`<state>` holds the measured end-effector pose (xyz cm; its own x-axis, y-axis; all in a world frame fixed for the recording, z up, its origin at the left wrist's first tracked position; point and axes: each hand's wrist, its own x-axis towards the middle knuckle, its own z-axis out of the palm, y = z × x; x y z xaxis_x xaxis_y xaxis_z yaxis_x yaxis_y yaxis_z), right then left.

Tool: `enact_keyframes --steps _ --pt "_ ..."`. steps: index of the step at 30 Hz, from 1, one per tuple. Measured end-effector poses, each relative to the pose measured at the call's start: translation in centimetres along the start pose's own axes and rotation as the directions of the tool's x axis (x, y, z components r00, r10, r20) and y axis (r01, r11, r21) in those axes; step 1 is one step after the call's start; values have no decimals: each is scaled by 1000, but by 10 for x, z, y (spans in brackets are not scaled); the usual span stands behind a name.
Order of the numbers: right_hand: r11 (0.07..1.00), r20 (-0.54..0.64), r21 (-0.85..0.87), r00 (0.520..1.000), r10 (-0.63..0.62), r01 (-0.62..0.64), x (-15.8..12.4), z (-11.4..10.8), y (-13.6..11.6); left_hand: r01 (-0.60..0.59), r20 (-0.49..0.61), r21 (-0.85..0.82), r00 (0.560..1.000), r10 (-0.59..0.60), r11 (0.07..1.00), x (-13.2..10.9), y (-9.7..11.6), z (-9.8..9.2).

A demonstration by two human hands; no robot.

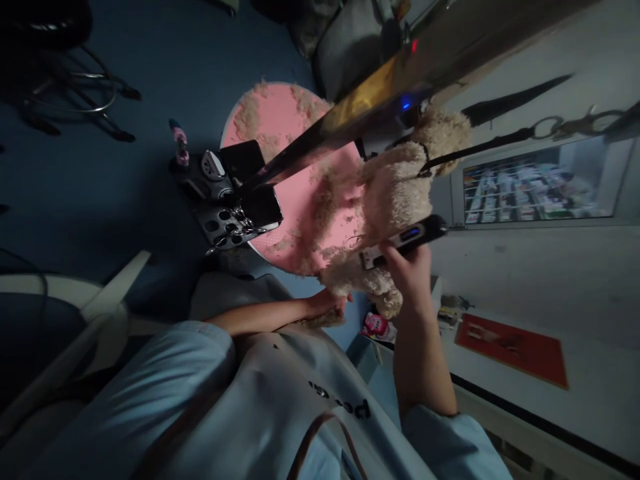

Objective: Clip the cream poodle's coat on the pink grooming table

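Closest to the camera is a pale apron point(280, 383) with dark lettering, which I cannot read fully. Past it, a curly cream dog point(395, 197) is at the right side of a round pink bench point(295, 190), where many tufts of cut fur point(327, 200) lie scattered. The right hand point(410, 270) has a firm grip around a black hair clipper point(425, 231) with a lit blue display, and its head lies against the dog's coat. The left hand point(325, 303) is at the fur of the lower end of the dog; its fingers are partly covered, so I cannot tell if this grip is wide or narrow.

At the left edge of the bench, a tool holder point(203, 217) with round holes carries several metal scissors point(243, 217). A white-and-grey tool point(213, 165) and a pink bottle point(181, 147) stand in its farther part. Two black panels beside it may be trays, but their inside is too dark to judge.

One metal post point(345, 120) crosses over the bench and hides some of it. Around the dog's neck goes a black strap point(475, 148); the face is not clearly visible.
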<state>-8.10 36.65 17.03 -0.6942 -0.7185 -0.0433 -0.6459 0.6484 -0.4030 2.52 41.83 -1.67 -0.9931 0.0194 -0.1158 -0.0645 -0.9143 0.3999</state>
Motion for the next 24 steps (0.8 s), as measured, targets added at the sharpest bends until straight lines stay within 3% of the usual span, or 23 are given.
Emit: enact_keyframes --steps 2,7,9,11,13,15,19,22,23,24 --pt "999 -54 -32 999 6 -8 -5 -3 2 -4 4 11 1000 4 1000 1 0 0" --pt "999 229 -22 973 28 -24 -21 37 0 5 6 -46 1000 -5 999 1 0 -1" --pt "1000 299 15 954 8 -13 -21 39 -5 -19 16 -33 1000 20 999 0 1 -1" --pt "1000 221 19 975 9 -14 -15 28 -7 -16 4 -13 1000 16 1000 -1 1 -2" --pt "999 33 -30 999 29 -28 -6 16 -7 2 -16 -18 1000 -2 1000 0 1 -2" --pt "996 -47 -71 998 45 -49 2 16 -4 6 -29 -72 1000 -8 997 2 1 0" --pt "994 178 -49 979 103 -96 0 55 1 8 -44 -137 999 -14 990 5 2 2" --pt "991 434 -9 892 124 -134 -6 70 -3 18 -50 -103 998 -23 995 3 6 1" --pt "991 452 11 885 114 -133 -6 67 -6 14 -46 -100 999 -19 995 2 7 1" --pt "993 405 26 909 97 -118 -3 60 -9 14 -43 -103 999 -18 995 2 8 1"
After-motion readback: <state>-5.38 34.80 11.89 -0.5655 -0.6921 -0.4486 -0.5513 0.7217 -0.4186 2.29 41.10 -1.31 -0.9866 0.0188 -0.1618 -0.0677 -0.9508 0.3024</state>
